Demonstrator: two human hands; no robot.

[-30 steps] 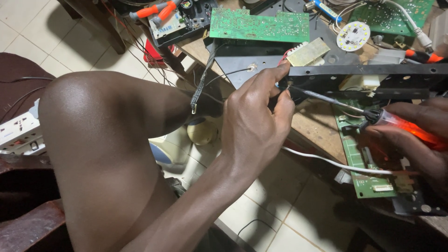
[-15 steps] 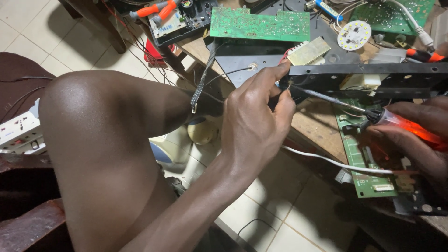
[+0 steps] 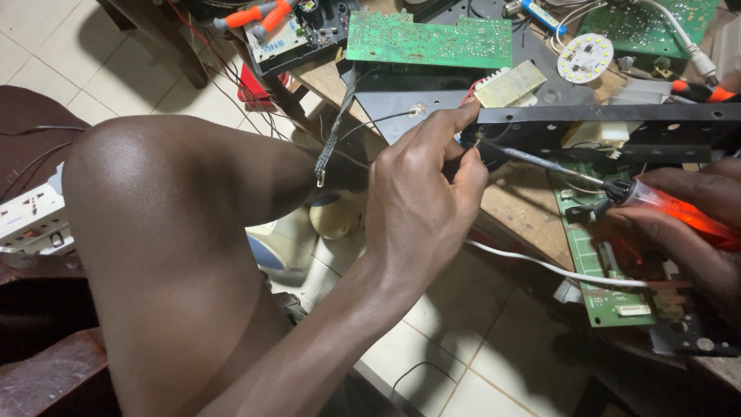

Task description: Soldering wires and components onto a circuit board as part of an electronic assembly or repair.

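My left hand [image 3: 421, 205] pinches the left end of a long black metal chassis bar [image 3: 617, 127], fingertips closed at its corner where thin wires come out. My right hand [image 3: 687, 232] grips a screwdriver with a translucent red handle [image 3: 679, 212]. Its metal shaft [image 3: 540, 161] points left, and the tip sits at the bar's end right beside my left fingertips. Under the bar lies a green circuit board [image 3: 598, 255], and a white cable [image 3: 556, 269] runs across it.
A wooden table [image 3: 532, 216] holds a larger green circuit board [image 3: 428, 38], a round white LED disc [image 3: 584, 57], orange-handled pliers [image 3: 258, 15] and a flat ribbon cable [image 3: 336, 131]. My bare knee [image 3: 170, 216] fills the left. A white power strip [image 3: 31, 220] sits far left on tiled floor.
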